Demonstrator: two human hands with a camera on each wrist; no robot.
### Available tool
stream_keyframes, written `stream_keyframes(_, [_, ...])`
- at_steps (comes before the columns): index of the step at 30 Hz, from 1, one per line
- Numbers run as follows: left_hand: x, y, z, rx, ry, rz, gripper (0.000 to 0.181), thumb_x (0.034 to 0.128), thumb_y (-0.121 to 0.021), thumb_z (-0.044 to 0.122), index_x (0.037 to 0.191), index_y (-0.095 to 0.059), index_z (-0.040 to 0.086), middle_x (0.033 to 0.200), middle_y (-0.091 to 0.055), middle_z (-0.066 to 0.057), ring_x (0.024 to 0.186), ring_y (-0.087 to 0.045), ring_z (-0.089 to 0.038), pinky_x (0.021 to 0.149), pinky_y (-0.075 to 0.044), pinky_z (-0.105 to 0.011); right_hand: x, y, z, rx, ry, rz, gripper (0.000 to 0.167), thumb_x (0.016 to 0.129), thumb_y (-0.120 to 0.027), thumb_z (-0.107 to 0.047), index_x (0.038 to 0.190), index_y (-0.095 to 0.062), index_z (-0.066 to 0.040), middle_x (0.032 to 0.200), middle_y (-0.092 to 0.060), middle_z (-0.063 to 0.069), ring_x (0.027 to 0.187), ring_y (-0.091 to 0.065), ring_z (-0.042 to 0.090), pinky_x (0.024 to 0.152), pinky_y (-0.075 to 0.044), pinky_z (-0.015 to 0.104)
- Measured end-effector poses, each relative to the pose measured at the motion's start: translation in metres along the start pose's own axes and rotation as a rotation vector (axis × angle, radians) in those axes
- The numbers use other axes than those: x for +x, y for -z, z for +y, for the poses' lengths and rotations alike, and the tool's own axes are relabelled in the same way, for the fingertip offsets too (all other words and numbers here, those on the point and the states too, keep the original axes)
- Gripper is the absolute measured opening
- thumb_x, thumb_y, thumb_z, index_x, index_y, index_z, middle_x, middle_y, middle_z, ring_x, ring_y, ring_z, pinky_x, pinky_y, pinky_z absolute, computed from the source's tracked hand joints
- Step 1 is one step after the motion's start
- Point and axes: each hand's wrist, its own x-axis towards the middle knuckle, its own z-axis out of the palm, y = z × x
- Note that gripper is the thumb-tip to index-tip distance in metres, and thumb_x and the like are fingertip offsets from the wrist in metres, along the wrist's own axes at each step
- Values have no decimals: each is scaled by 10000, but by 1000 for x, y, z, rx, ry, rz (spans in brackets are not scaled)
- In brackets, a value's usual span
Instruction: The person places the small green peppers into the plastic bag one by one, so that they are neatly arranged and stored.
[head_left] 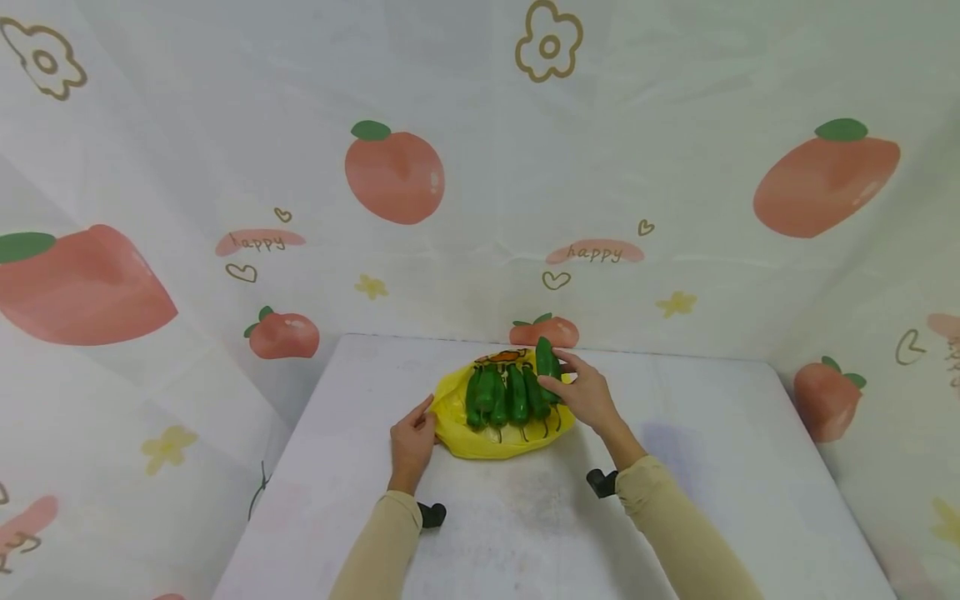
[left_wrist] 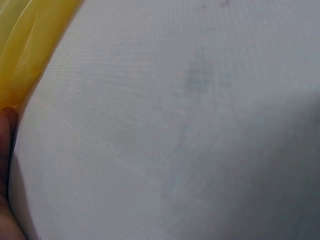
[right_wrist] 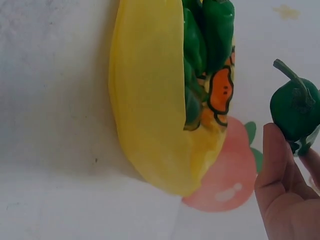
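Observation:
A yellow plastic bag with an orange cartoon print lies spread on the white table. Several green peppers lie side by side in it, stems toward the person. At its left edge the left hand holds the plastic between thumb and fingers; the left wrist view catches only a fingertip against the yellow film. The right hand pinches one green pepper over the row's right end. In the right wrist view this pepper is held up, apart from the bag.
The white table ends at a backdrop cloth printed with fruit and flowers, which also rises along both sides. Black wrist mounts sit below both hands. A thin dark cord hangs beside the table's left edge.

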Motion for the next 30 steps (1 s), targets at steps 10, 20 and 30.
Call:
stream_keyframes(10, [1, -1, -3, -2, -27, 4, 370, 974, -612, 201, 1323, -702, 284, 1018, -775, -113, 655, -650, -139, 582, -577, -230, 4, -19, -1, 3, -10, -9, 690, 913, -749, -404, 1519, -497, -191, 1332, -638, 203, 1053, -671, 311, 800, -630, 362])
stream_keyframes(20, [4, 1, -1, 5, -66, 13, 373, 975, -603, 188, 1326, -702, 265, 1027, -775, -112, 670, -652, -119, 577, -574, -225, 11, -36, -4, -25, 12, 16, 669, 919, -753, -345, 1505, -509, -134, 1351, -636, 191, 1211, -614, 348, 936, -589, 460])
stream_keyframes(30, [-1, 0, 0, 0, -38, 11, 373, 976, -602, 181, 1331, -699, 241, 1021, -776, -125, 642, -644, -98, 572, -568, -215, 13, -52, -2, -80, 9, 8, 650, 904, -770, -342, 1467, -555, -98, 1377, -633, 174, 1318, -562, 356, 1131, -446, 558])
